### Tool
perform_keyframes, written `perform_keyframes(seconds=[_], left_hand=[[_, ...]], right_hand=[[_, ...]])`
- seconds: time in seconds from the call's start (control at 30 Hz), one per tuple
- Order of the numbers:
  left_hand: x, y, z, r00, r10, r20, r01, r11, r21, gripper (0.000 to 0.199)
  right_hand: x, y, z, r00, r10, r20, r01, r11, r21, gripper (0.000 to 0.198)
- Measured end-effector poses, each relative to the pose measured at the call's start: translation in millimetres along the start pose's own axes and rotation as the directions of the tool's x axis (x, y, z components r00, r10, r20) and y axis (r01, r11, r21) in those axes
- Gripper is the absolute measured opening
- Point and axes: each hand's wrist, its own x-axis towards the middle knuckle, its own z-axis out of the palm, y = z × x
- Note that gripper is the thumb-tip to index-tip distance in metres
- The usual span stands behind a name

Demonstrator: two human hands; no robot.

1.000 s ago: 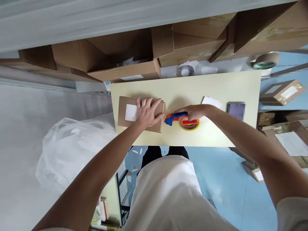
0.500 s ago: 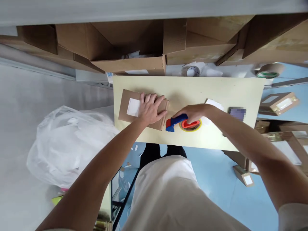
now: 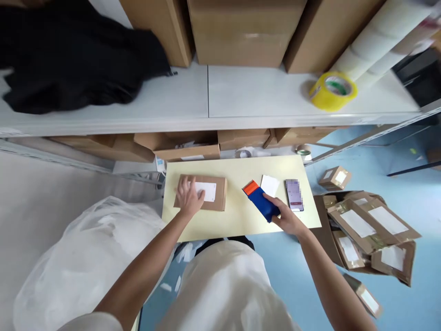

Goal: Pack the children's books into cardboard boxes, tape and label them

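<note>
Blue dispenser (image 3: 264, 202) clutched by right hand (image 3: 288, 218) — carton (image 3: 220, 193), apparently unclasped beneath spread left hand (image 3: 189, 197), could be skewed if bumped.

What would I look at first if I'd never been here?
Probably the bright yellow tape roll on the grey shelf at the upper right. Next might come the blue-and-orange tool in the right hand, over the pale table, then the white plastic bag at the lower left.

Bright light glares faintly off the blue floor (image 3: 406, 184); the frame's edges blur and stretch.
</note>
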Motion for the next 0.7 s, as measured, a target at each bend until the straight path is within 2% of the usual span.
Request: perform_keyframes(seconds=[0.1,0.2,0.27,0.33,0.37,0.43,0.5,0.57,0.7], left_hand=[[-13.7,-36.4,-3.7,0.983,-0.165,0.085,0.173,0.981,-0.093,0.078],[-18.9,-56.3,-1.7,0.976,-0.126,0.177,0.169,0.954,-0.249,0.086],[-21.9,-59.7,0.4,0.979,-0.073,0.191,0.128,0.947,-0.294,0.088],[-27.3,-58.6,3.4,0.981,-0.044,0.191,0.101,0.948,-0.302,0.090],[-30.8,-57.2,5.4,0.981,-0.031,0.191,0.089,0.948,-0.304,0.090],[-38.8,-53.6,10.0,0.982,-0.011,0.188,0.070,0.949,-0.309,0.090],[-46.1,-49.3,14.7,0.982,0.002,0.187,0.058,0.947,-0.316,0.090],[-52.1,-44.5,18.7,0.983,0.004,0.186,0.058,0.944,-0.326,0.089],[-61.3,-36.5,26.5,0.981,-0.012,0.194,0.086,0.921,-0.381,0.088]], right_hand=[[-7.5,-12.2,9.4,0.998,-0.049,-0.031,0.049,0.999,-0.022,0.071],[-10.7,-29.9,16.3,0.987,-0.090,-0.132,0.086,0.996,-0.034,0.060],[-9.7,-53.7,11.7,0.959,-0.126,-0.254,0.111,0.991,-0.070,0.058],[-2.2,-89.1,-2.3,0.897,-0.173,-0.407,0.116,0.980,-0.161,0.058],[5.4,-109.6,-12.3,0.850,-0.206,-0.484,0.103,0.967,-0.232,0.056],[30.5,-150.3,-35.3,0.767,-0.306,-0.564,0.049,0.904,-0.425,0.049],[67.1,-182.2,-58.7,0.715,-0.439,-0.545,0.057,0.812,-0.580,0.046],[108.7,-199.4,-77.8,0.696,-0.527,-0.488,0.072,0.727,-0.683,0.045],[177.2,-200.9,-95.1,0.750,-0.553,-0.362,0.041,0.585,-0.810,0.044]])
